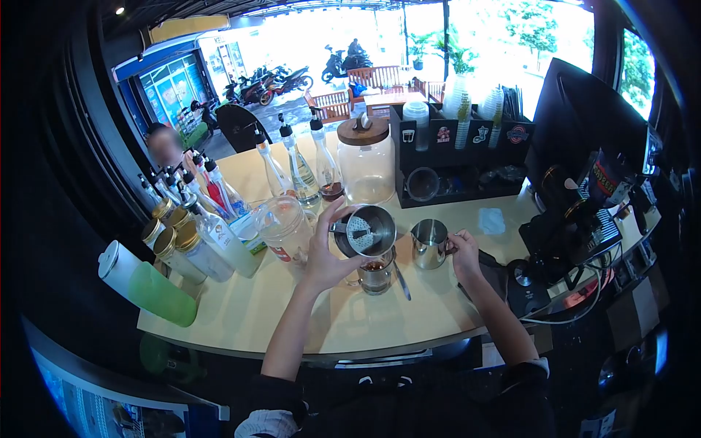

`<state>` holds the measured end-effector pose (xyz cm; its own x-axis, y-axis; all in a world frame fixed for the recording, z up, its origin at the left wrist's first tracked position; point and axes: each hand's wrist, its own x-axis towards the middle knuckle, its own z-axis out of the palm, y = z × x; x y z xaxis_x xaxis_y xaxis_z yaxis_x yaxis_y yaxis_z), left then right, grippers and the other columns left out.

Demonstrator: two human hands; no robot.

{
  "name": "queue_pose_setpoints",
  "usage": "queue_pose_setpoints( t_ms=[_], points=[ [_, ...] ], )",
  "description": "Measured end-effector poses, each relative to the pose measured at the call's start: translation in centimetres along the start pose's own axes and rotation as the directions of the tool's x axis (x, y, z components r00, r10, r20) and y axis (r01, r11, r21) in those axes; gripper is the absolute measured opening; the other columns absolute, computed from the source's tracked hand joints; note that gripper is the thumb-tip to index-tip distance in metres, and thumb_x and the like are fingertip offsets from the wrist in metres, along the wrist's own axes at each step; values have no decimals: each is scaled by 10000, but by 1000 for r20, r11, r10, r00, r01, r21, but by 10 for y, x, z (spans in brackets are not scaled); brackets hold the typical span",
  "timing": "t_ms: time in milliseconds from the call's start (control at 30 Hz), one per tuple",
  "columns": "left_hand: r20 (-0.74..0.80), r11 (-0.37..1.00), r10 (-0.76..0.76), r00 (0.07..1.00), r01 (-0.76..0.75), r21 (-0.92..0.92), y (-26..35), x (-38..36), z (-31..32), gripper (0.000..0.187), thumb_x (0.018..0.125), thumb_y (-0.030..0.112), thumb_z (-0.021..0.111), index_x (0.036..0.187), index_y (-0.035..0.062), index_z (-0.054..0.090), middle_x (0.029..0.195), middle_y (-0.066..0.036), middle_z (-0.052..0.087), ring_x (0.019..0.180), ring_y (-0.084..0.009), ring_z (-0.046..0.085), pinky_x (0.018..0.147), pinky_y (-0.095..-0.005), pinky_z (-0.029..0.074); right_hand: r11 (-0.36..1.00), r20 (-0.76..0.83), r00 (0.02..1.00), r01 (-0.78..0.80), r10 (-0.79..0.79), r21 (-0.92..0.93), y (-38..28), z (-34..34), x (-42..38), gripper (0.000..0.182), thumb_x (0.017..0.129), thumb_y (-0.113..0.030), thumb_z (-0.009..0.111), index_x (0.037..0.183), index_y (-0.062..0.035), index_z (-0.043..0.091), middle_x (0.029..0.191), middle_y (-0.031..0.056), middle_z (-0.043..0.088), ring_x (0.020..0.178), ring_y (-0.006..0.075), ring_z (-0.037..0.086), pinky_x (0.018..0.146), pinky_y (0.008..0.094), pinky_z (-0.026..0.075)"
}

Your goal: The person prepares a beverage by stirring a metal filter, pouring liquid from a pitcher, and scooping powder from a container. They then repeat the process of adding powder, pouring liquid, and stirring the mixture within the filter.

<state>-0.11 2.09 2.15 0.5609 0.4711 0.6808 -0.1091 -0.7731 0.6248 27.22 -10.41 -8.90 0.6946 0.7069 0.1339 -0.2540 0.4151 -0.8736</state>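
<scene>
At centre of the tabletop [241, 310], left hand [325, 255] has its grip closed around a tilted metal strainer cup [367, 230], mouth toward camera, held directly above a glass mug [376, 274] with dark liquid. Spoon [401, 281] lies just beside the mug. Right hand [464, 252] grips the handle of a steel milk pitcher [429, 242], standing upright.

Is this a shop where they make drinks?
Probably, a small café counter. Syrup pump bottles stand in a row, stacked cups wait in an organizer, and the left hand tips a metal filter cup over a glass.
</scene>
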Motion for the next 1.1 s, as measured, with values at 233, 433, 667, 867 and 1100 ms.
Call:
queue_pose_setpoints(
  t_ms=[233, 433, 667, 867, 1100],
  points=[
    [-36, 995, -3, 999, 7, 105, 7, -5, 5, 972, 562, 92, 813, 1389, 102, 302, 1250, -78, 561, 1174, -248, 509, 1064, -388, 288, 994, 89, 994, 63, -56, -86, -25, 14, -8, 212, 866, -28, 590, 733, -88, 437, 671, -3, 530, 620, 67, 507, 575, 217, 408],
    [-66, 952, 112, 992, -88, 292, 15, -8, 6, 988, 554, 138, 849, 1380, 105, 309, 1236, -75, 576, 1148, -238, 515, 990, -370, 332, 974, 214, 967, 174, -142, -144, -87, 52, -19, 196, 870, -29, 603, 771, -63, 437, 710, 17, 561, 644, 69, 577, 571, 212, 501],
    [-105, 917, 139, 985, -88, 390, 16, -12, 9, 965, 572, 218, 846, 1371, 89, 319, 1231, -38, 593, 1057, -203, 503, 921, -355, 320, 918, 325, 927, 284, -189, -276, -139, 93, -29, 222, 831, -35, 661, 765, -56, 451, 687, -55, 439, 643, 2, 463, 543, 167, 429],
    [-104, 919, 98, 990, -50, 390, 18, -13, 10, 1010, 555, 253, 859, 1383, 82, 305, 1222, -36, 594, 1053, -226, 449, 901, -351, 337, 796, 444, 873, 410, -201, -446, -158, 118, -39, 215, 822, -22, 659, 781, -43, 449, 721, -51, 395, 660, -12, 416, 541, 152, 449],
    [-105, 929, 60, 993, -17, 370, 19, -14, 9, 1026, 556, 271, 861, 1392, 82, 295, 1213, -34, 594, 1068, -237, 449, 927, -368, 342, 801, 473, 869, 384, -146, -459, -168, 138, -45, 208, 828, 6, 639, 790, -21, 436, 732, -40, 431, 662, -7, 439, 595, 185, 530]
  ],
)
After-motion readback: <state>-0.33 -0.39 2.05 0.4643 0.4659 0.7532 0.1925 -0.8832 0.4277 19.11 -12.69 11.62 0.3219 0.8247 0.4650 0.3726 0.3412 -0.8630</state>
